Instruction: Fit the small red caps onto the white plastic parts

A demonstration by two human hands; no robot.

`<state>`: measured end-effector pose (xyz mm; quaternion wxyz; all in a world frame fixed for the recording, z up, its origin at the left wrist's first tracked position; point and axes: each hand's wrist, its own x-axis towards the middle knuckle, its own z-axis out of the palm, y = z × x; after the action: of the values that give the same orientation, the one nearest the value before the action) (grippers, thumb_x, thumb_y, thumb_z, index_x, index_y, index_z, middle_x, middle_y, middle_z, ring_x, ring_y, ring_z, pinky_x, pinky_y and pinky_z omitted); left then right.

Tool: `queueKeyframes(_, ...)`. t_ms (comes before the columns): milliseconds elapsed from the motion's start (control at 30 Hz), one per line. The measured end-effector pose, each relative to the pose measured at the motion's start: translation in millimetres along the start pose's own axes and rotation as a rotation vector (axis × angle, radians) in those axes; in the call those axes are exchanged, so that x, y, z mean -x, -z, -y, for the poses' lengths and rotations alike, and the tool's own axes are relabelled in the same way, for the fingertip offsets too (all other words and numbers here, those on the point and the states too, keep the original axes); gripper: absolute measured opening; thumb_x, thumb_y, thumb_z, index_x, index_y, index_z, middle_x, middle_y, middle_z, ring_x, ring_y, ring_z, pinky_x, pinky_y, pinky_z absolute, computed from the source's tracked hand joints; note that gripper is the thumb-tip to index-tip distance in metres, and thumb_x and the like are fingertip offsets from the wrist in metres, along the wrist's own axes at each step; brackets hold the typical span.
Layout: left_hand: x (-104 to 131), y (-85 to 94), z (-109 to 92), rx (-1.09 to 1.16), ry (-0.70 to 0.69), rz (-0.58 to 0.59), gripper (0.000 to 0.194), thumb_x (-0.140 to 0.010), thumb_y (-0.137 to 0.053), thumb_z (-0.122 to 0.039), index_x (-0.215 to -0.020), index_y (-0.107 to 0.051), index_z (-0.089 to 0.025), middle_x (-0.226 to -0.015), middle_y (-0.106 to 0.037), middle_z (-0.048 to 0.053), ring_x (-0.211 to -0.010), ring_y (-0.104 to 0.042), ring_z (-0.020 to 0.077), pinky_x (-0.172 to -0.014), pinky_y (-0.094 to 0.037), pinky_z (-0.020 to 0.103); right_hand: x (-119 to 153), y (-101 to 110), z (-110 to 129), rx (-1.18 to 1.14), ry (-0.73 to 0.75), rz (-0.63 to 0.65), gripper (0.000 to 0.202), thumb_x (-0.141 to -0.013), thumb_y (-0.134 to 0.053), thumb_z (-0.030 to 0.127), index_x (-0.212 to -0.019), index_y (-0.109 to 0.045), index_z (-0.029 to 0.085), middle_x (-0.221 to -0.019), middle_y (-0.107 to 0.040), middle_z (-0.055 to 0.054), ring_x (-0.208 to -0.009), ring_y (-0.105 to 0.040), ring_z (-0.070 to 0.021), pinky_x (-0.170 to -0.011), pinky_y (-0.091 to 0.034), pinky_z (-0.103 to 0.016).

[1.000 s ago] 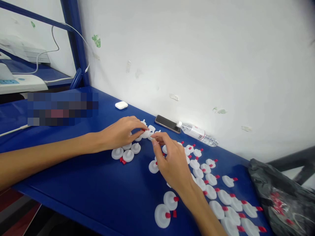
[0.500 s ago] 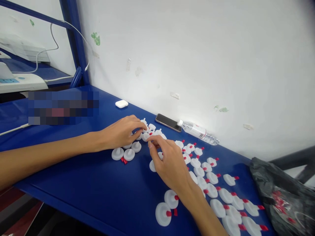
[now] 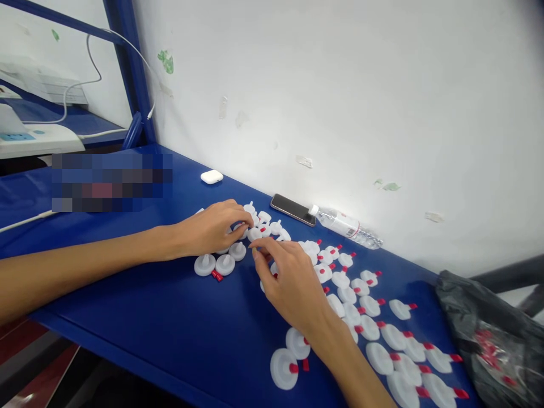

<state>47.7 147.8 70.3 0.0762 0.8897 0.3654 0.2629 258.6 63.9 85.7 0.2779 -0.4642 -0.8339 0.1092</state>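
My left hand (image 3: 221,226) is over the back group of white round caps, thumb and index finger curled close together; whatever lies between them is too small to make out. Close by on the right, my right hand (image 3: 289,277) has its thumb and index finger nearly pinched, and any object at the tips is hidden. White caps without red tips (image 3: 225,264) stand with stems up below my left hand, beside two loose red tips (image 3: 217,275). Many white caps with red tips (image 3: 393,336) lie on their sides to the right. A loose red piece (image 3: 306,365) lies near two caps.
On the blue table (image 3: 170,323), a phone (image 3: 293,209), a plastic bottle (image 3: 346,225) and a white case (image 3: 211,177) lie along the wall. A black bag (image 3: 463,306) holding red pieces is at the right. A pixelated patch covers the left.
My right hand has shifted slightly left, closer to my left hand. My left hand stays almost in place. The whole view has moved a little.
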Motion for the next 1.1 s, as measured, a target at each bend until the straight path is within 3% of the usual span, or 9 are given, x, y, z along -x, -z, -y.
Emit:
queueKeyframes(467, -1, 0.2, -1, 0.042, -0.092, 0.028, 0.018, -0.097, -0.059, -0.025, -0.093, -0.075, -0.021, -0.093, -0.076, 0.005, -0.096, -0.064, 0.023, -0.084, -0.051, 0.034, 1, -3, 0, 0.051, 0.046, 0.014, 0.018, -0.102, -0.054, 0.018, -0.11, -0.07, 0.022, -0.087, -0.076, -0.001, -0.081, -0.067, -0.0201, -0.094, -0.046, -0.038)
queueKeyframes(867, 2, 4.5, -11, 0.129, -0.158, 0.137, 0.021, -0.099, -0.054, -0.023, -0.099, -0.075, -0.019, -0.091, -0.074, 0.005, -0.095, -0.06, 0.0217, -0.084, -0.05, 0.034, 2, -4, 0, 0.067, 0.047, 0.031, 0.017, -0.102, -0.055, 0.016, -0.106, -0.07, 0.022, -0.088, -0.077, 0.001, -0.08, -0.066, -0.0175, -0.095, -0.043, -0.036)
queueKeyframes(1100, 1, 1.3, -7, 0.118, -0.157, 0.124, 0.018, -0.099, -0.057, -0.024, -0.095, -0.074, -0.019, -0.091, -0.074, 0.006, -0.096, -0.061, 0.0219, -0.083, -0.049, 0.033, 1, -4, 1, 0.073, 0.048, 0.04, 0.016, -0.103, -0.054, 0.017, -0.104, -0.069, 0.022, -0.086, -0.077, 0.001, -0.076, -0.065, -0.0164, -0.097, -0.042, -0.036)
